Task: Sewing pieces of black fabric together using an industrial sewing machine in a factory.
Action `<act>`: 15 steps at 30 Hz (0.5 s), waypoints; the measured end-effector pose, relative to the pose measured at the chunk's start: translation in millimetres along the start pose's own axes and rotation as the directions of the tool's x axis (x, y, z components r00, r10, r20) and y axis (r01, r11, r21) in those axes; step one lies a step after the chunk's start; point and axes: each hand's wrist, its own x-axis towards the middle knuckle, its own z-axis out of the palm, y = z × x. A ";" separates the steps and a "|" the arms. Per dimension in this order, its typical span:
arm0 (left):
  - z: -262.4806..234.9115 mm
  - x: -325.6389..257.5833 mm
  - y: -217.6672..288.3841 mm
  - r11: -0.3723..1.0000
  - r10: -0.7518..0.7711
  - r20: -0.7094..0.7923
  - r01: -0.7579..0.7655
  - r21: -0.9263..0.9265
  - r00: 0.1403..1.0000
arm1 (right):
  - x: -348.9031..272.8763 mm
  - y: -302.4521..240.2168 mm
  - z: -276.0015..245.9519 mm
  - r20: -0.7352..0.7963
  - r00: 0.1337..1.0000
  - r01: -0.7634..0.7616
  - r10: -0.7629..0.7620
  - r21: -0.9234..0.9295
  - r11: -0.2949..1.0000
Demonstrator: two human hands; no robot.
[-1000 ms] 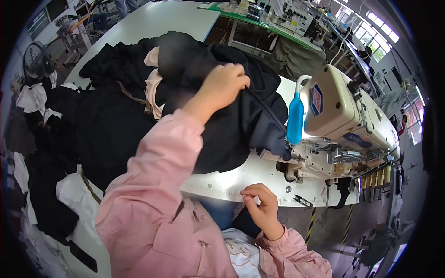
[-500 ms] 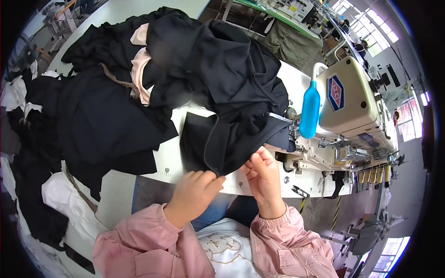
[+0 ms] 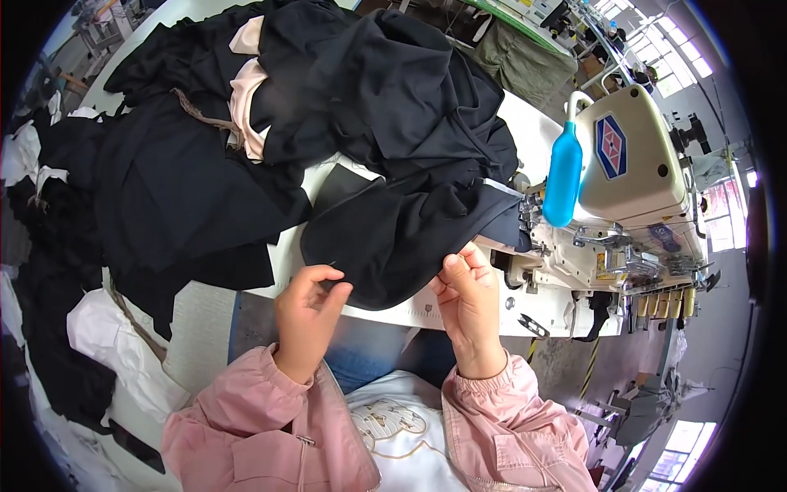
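1. Cloth (image 3: 352,221), black and loosely folded, lies on the white bench (image 3: 533,123) in front of the seated person. Its right end reaches in by the working parts of a cream sewing machine (image 3: 631,164); its near edge curves along the bench's front, between the two hands.

2. It looks soft, limp and fairly light, more apt to crease or slide than to break. From where I stand, the near edge seems the best place to take hold: a light pinch at each end should keep that edge flat, while a grip in the middle would probably bunch it.

3. The person's right hand (image 3: 471,307) rises from below, palm turned inward, fingers curled. Thumb and forefinger are together at the near edge, close to the machine, and appear to pinch the cloth there.

4. The left hand (image 3: 305,324) is raised by the cloth's lower left corner, thumb and fingers apart, with a gap between their tips. I cannot tell whether the fingertips touch the fabric.

5. Both forearms, in pink sleeves (image 3: 246,394), come up from the lower edge with wrists fairly straight.

6. Behind the cloth spreads a larger black heap (image 3: 393,82), with pale pink pieces (image 3: 247,107) showing at its left.
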 end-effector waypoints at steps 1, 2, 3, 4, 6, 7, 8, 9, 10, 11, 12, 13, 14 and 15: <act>-2.7 -1.8 -1.6 0.998 -0.009 -0.019 0.008 -0.060 1.000 | 0.3 0.6 0.0 0.001 1.000 -0.005 0.005 -0.001 1.000; -1.5 -2.3 -2.6 0.989 -0.007 -0.071 -0.004 -0.146 0.997 | 1.0 1.5 -0.5 0.012 1.000 -0.004 0.004 0.009 1.000; -2.9 -3.6 -4.1 0.989 -0.009 -0.074 -0.001 -0.146 0.997 | 1.3 2.2 -0.7 0.024 1.000 -0.005 0.005 0.019 1.000; -4.9 -5.1 -5.3 0.985 -0.005 -0.119 -0.015 -0.170 0.993 | 1.0 2.4 -0.6 0.025 1.000 -0.010 0.010 0.018 1.000; -7.2 -7.7 -5.1 0.965 -0.004 -0.185 -0.045 -0.258 0.983 | 0.6 5.3 -0.3 0.022 1.000 -0.013 0.013 0.000 1.000; -6.2 -10.2 -3.2 0.967 -0.006 -0.191 -0.043 -0.250 0.981 | -0.1 5.0 1.4 0.026 0.999 -0.022 0.022 0.004 1.000; -5.9 -13.3 0.1 0.966 -0.028 -0.231 -0.034 -0.257 0.973 | -1.5 3.4 5.4 0.041 0.997 -0.060 0.062 -0.061 0.996; -6.2 -16.5 2.5 0.964 -0.048 -0.270 -0.026 -0.264 0.962 | -2.6 3.4 8.9 0.054 0.993 -0.096 0.103 -0.127 0.987; -7.2 -20.5 3.3 0.962 -0.051 -0.291 -0.031 -0.270 0.955 | -3.4 5.7 11.4 0.057 0.988 -0.134 0.146 -0.176 0.975; -8.4 -24.3 1.8 0.964 -0.051 -0.298 -0.030 -0.263 0.953 | -3.8 8.3 12.0 0.063 0.986 -0.141 0.153 -0.172 0.975; -9.7 -27.9 -0.1 0.950 -0.054 -0.312 -0.047 -0.310 0.949 | -4.4 10.8 12.1 0.077 0.982 -0.164 0.175 -0.132 0.978; -10.3 -30.3 -0.6 0.932 -0.057 -0.325 -0.066 -0.356 0.944 | -5.0 13.0 12.4 0.092 0.976 -0.188 0.196 -0.093 0.978; -7.3 -30.3 5.2 0.917 -0.102 -0.347 -0.047 -0.396 0.932 | -4.8 13.9 13.1 0.099 0.974 -0.193 0.201 -0.090 0.977; -4.8 -30.7 10.3 0.919 -0.100 -0.354 -0.050 -0.390 0.930 | -4.7 14.4 13.9 0.109 0.975 -0.197 0.195 0.005 0.980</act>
